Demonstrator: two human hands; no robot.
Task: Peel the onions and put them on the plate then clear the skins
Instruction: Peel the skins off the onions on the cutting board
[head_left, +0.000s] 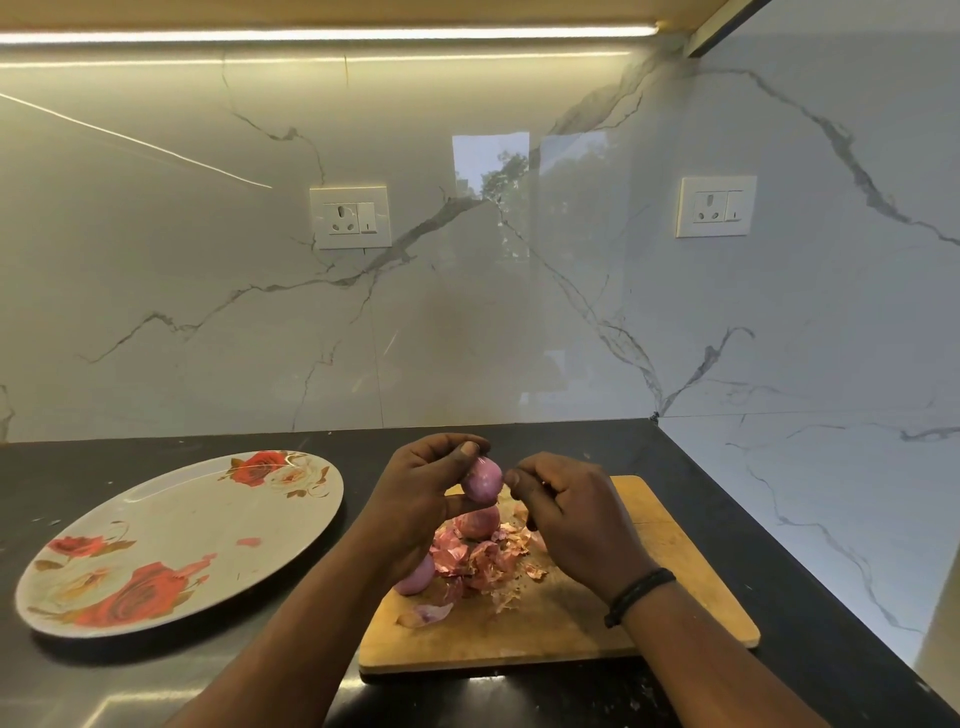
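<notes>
Three onions are visible: one (483, 480) is held above the board (571, 613), pinched between thumb and fingertips of the left hand (415, 499), while a second (480, 522) and a third (415, 576) lie on the board among the skins (483, 556). The right hand (571, 519) is curled just beside the held onion, its fingertips apparently nipping a shred of skin, though that shred is too small to be confirmed. The plate (171, 540) rests on the counter (78, 686) to the left, well apart from the board, and no onion has yet been placed on it.

Several risks are judged from this arrangement. The held onion looks smooth and glossy, so a light fingertip grip could be lost during a tug, and the bulb dropped into the heap or rolled off the board. Peeled and unpeeled bulbs could be confused, since both lie half-buried in skins. Loose flakes near the board's edge could be scattered onto the dark counter when the onions are carried to the plate, making the final clearing harder.
</notes>
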